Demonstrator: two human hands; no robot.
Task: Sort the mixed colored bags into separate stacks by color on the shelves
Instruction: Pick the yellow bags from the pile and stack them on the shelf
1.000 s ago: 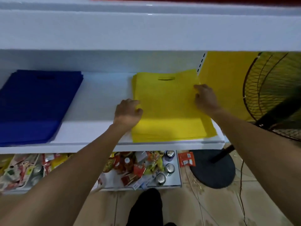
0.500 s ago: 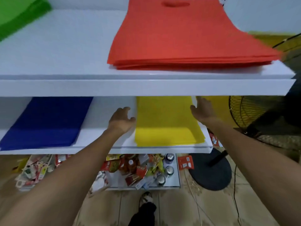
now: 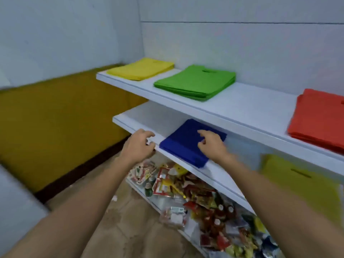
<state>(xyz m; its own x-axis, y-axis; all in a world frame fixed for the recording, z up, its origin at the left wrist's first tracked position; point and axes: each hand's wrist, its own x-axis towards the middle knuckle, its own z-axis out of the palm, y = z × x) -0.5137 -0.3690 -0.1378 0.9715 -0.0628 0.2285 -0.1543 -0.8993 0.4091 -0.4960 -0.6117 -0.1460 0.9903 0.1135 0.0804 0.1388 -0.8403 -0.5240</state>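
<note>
A blue stack of bags (image 3: 183, 141) lies on the lower shelf (image 3: 135, 118). My right hand (image 3: 211, 145) hovers over its right part, fingers loosely curled and holding nothing. My left hand (image 3: 138, 146) hangs at the shelf's front edge just left of the blue stack, fingers relaxed and empty. On the upper shelf (image 3: 251, 101) lie a yellow stack (image 3: 141, 68), a green stack (image 3: 195, 81) and an orange-red stack (image 3: 320, 118). A second yellow stack (image 3: 297, 183) lies on the lower shelf at the right, blurred.
Below the lower shelf, a bottom shelf holds several snack packets and small bottles (image 3: 195, 192). A yellow-and-white wall (image 3: 55, 118) stands to the left. Tiled floor (image 3: 126, 220) lies under my arms.
The view has swung left and up from the yellow stack. Both hands let go of the yellow stack and moved to the blue stack.
</note>
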